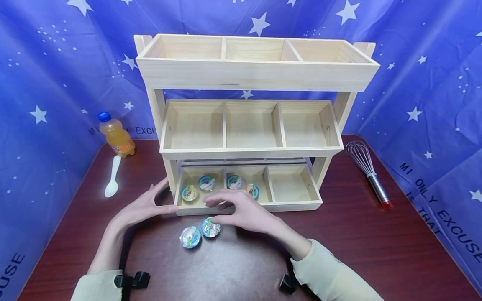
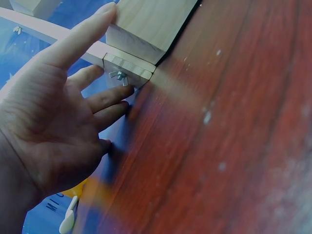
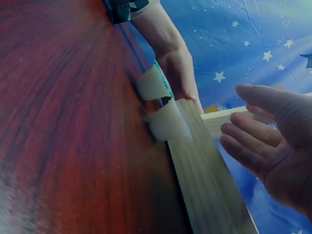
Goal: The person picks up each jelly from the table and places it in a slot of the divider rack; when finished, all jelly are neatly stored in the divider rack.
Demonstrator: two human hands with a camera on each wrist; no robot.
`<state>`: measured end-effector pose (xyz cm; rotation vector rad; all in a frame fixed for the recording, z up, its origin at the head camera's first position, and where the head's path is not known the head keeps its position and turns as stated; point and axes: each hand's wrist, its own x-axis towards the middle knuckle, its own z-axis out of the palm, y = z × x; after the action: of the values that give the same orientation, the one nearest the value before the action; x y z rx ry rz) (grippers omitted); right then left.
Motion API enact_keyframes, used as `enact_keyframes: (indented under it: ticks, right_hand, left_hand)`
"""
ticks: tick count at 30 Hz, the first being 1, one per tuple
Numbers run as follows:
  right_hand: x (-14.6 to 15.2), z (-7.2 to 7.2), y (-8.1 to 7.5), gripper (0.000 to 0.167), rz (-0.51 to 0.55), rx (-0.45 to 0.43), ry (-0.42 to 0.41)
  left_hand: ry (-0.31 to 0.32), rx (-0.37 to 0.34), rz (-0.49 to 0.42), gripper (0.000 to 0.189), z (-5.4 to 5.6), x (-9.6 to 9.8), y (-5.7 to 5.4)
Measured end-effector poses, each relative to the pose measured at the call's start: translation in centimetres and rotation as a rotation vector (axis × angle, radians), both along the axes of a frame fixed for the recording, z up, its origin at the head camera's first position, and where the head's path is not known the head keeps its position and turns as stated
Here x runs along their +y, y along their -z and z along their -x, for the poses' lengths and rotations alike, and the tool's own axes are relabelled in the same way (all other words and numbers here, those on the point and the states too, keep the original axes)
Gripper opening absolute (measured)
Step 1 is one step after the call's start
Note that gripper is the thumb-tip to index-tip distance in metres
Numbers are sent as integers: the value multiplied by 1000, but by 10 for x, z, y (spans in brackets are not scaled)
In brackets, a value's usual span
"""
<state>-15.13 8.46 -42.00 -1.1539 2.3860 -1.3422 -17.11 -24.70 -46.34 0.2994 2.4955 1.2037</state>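
Note:
Two small jelly cups with foil lids, one on the left point(image 1: 190, 237) and one on the right point(image 1: 210, 228), sit side by side on the table before the wooden rack point(image 1: 248, 75). My right hand point(image 1: 241, 209) hovers over the bottom tray's front edge, fingers loosely bent and holding nothing; the right wrist view shows its palm bare. Inside the bottom tray point(image 1: 293, 206), two cups lie in the left compartment and two in the middle one, beside the right hand. My left hand point(image 1: 141, 207) rests its thumb on the tray's left front corner, other fingers spread beside the rack's leg.
At left stand an orange drink bottle point(image 1: 117, 136) with a blue cap and a white spoon point(image 1: 113, 177). A metal whisk point(image 1: 369, 173) lies to the right. Two upper trays overhang the bottom one. Blue starry cloth point(image 1: 414, 83) surrounds the table.

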Motion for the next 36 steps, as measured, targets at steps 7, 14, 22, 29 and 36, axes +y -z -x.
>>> enact_keyframes:
  ticks: [7,14,22,29,36]
  right_hand:
    - [-4,-5,4,49,-161,70,-68]
    - [-6,-7,6,58,-272,64,-141]
    - [-6,-7,14,62,-335,90,-194]
    - [-7,-7,17,63,-352,70,-203]
    - [-8,-7,20,60,-365,72,-201]
  left_hand:
    - [6,4,-8,104,0,-1,0]
    - [2,0,-2,104,0,-1,-1]
    - [3,11,-1,103,0,0,1]
    - [13,25,-13,103,1,0,2]
    - [7,14,-7,103,1,0,1]
